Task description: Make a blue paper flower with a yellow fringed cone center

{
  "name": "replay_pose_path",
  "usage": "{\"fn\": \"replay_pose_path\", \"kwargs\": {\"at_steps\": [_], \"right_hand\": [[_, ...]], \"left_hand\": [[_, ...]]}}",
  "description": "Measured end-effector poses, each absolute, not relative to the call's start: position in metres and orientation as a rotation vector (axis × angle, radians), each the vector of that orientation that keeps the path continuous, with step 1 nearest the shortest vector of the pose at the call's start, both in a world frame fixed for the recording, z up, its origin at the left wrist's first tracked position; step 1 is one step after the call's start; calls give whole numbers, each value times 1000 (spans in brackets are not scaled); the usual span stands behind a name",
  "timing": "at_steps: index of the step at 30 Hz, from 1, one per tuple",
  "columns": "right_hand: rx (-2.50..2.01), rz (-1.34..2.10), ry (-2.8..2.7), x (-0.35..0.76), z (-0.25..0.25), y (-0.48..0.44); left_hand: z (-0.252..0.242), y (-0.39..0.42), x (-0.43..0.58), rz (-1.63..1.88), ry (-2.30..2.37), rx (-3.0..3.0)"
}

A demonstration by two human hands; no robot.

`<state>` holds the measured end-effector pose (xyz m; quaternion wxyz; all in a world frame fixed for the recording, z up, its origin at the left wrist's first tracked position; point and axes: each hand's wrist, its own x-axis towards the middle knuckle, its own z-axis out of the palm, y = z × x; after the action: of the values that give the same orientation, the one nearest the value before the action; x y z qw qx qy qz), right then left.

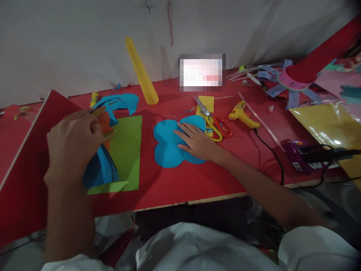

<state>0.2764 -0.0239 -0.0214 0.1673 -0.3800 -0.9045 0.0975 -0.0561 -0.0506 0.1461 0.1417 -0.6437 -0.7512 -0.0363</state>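
Note:
A blue four-lobed paper cutout (168, 145) lies flat on the red table (180, 188). My right hand (194, 141) rests on its right part with fingers stretched out. Over at the left, my left hand (75, 139) is raised with curled fingers closed around paper pieces. Orange paper (105, 122) shows by the fingertips, and folded blue paper (103, 167) shows below the hand. Exactly which pieces are gripped is partly hidden. Beneath them lies a green paper sheet (128, 150). Scissors (210, 116) with red and yellow handles lie just beyond my right hand.
A yellow paper tube (142, 71) leans against the wall. Blue paper scraps (128, 102) lie behind the green sheet. Toward the right are a yellow glue gun (243, 114) with a black cord, a purple device (299, 156) and a red cone-like piece (321, 56). A red board (34, 158) tilts at left.

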Motion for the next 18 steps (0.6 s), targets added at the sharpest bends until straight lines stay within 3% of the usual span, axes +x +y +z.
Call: {"fn": "replay_pose_path", "kwargs": {"at_steps": [10, 18], "right_hand": [[-1031, 256, -2590, 272, -9, -29], [-548, 225, -2771, 190, 1, -14]], "left_hand": [[115, -52, -52, -151, -2113, -2087], [99, -53, -30, -206, -2080, -2124]]}}
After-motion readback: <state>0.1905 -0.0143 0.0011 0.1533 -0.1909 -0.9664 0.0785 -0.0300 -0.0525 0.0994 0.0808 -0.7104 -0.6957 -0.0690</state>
